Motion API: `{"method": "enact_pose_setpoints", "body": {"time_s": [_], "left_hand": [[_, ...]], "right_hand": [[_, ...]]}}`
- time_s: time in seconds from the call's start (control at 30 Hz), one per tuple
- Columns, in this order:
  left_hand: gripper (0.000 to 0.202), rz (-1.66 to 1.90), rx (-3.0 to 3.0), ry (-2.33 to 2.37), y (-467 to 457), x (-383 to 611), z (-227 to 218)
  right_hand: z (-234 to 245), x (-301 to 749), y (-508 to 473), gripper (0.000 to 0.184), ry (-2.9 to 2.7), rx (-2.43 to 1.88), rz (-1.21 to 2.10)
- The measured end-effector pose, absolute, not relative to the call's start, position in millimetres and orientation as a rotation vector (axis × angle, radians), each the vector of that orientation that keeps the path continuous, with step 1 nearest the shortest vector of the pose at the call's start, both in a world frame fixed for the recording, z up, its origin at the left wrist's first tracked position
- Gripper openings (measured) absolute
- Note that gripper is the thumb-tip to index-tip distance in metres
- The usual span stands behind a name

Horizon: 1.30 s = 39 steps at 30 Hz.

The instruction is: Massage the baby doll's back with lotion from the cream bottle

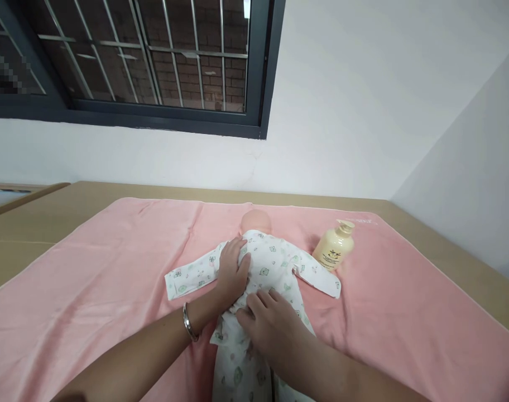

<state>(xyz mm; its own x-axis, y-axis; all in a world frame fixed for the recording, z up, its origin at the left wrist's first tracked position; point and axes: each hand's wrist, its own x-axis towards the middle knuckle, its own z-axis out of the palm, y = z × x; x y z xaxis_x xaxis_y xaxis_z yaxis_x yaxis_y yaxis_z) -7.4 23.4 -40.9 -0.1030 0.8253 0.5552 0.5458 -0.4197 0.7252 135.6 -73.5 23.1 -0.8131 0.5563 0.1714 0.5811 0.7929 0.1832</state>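
Observation:
A baby doll (pixel 257 222) in a white patterned sleepsuit (pixel 275 262) lies on a pink towel (pixel 112 268), head toward the wall. My left hand (pixel 233 271), with a metal bangle on the wrist, rests flat on the doll's upper back near the left sleeve, fingers stretched out. My right hand (pixel 273 324) lies on the doll's lower back, fingers extended and pressed onto the fabric. Neither hand holds anything.
A cream-coloured pump bottle (pixel 334 248) stands on the towel just right of the doll's sleeve. The towel covers a wooden table (pixel 447 251) set against a white wall. A barred window (pixel 145 61) is above.

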Motion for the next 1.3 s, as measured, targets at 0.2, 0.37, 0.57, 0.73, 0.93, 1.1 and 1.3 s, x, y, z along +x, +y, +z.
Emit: {"method": "enact_pose_setpoints", "body": {"time_s": [0.2, 0.37, 0.57, 0.73, 0.93, 1.1, 1.3], "left_hand": [[0.035, 1.486, 1.896, 1.517, 25, -8, -34], [0.033, 1.447, 1.83, 1.536, 22, -7, -18], [0.034, 1.317, 2.167, 1.579, -1, 5, -14], [0.041, 1.146, 2.401, 1.557, -10, 12, -26], [0.04, 1.163, 2.423, 1.521, -1, 8, -28], [0.044, 1.335, 2.204, 1.556, 12, -4, -15], [0.045, 1.22, 2.179, 1.62, 27, -10, -27]], "right_hand": [[12, 134, -70, 0.009, -2.861, -0.818, -0.168], [2, 123, -82, 0.008, -2.791, -0.657, 0.251], [-31, 120, -86, 0.011, -2.637, -0.643, 0.255], [-36, 117, -89, 0.029, -2.532, -0.627, 0.195], [31, 139, -75, 0.02, -2.142, -0.646, 0.396], [45, 167, -18, 0.035, -2.018, -1.06, 0.115], [26, 181, 26, 0.059, -2.375, -1.44, 0.209]]}}
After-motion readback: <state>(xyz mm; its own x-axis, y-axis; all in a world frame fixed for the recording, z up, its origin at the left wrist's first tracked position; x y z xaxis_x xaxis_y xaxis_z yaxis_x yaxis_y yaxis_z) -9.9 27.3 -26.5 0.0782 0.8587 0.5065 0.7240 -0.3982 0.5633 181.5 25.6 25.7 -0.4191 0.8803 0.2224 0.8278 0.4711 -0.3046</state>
